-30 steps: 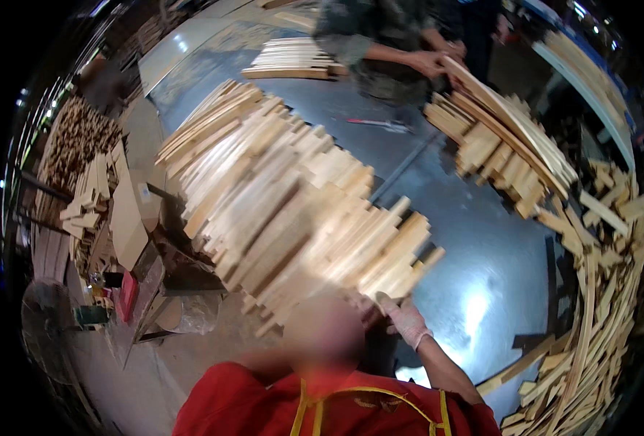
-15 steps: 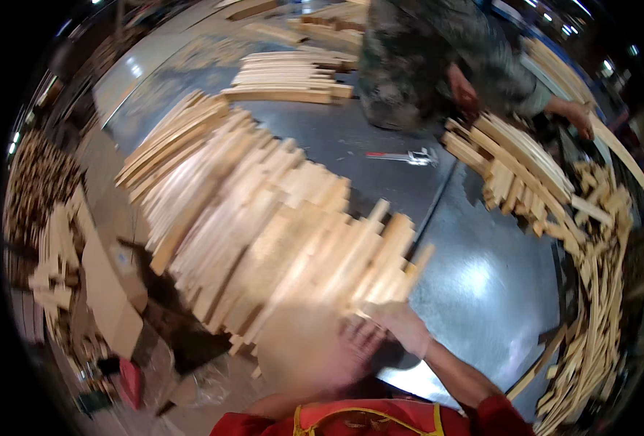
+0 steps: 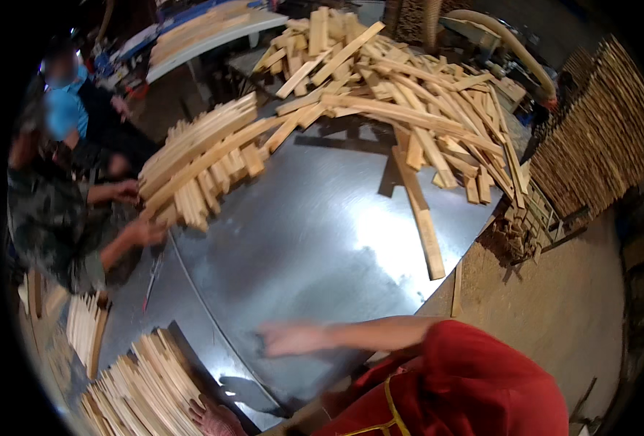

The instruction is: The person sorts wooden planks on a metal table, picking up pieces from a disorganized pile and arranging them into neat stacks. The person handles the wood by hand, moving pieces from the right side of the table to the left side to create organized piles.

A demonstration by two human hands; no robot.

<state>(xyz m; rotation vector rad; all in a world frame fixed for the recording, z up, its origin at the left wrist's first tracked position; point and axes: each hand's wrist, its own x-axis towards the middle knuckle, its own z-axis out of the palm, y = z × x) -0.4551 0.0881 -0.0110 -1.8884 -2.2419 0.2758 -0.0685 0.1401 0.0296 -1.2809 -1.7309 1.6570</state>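
Note:
My left hand (image 3: 215, 417) is at the lower edge, its fingers apart and resting against the near end of a row of pale wooden strips (image 3: 144, 381). The strips lie side by side at the lower left of the metal-topped table (image 3: 300, 269). Above the bare metal, to the right of that row, my right hand (image 3: 286, 339) is stretched forward. Motion smears its fingers, and nothing can be made out in it. One long wooden strip (image 3: 422, 218) lies alone on the table, beyond my right hand and farther right.
A heap of loose wooden strips (image 3: 409, 94) covers the far side. At the left, a co-worker in camouflage clothing (image 3: 67, 211) has both hands on a stack of strips (image 3: 206, 152). A caliper (image 3: 153, 280) lies near them. Bundled wood (image 3: 598, 138) stands at the right.
My view has swung to the right, bringing the heap of strips into sight. My hands, earlier close together at the row's near end, are now apart, the right one out over bare metal.

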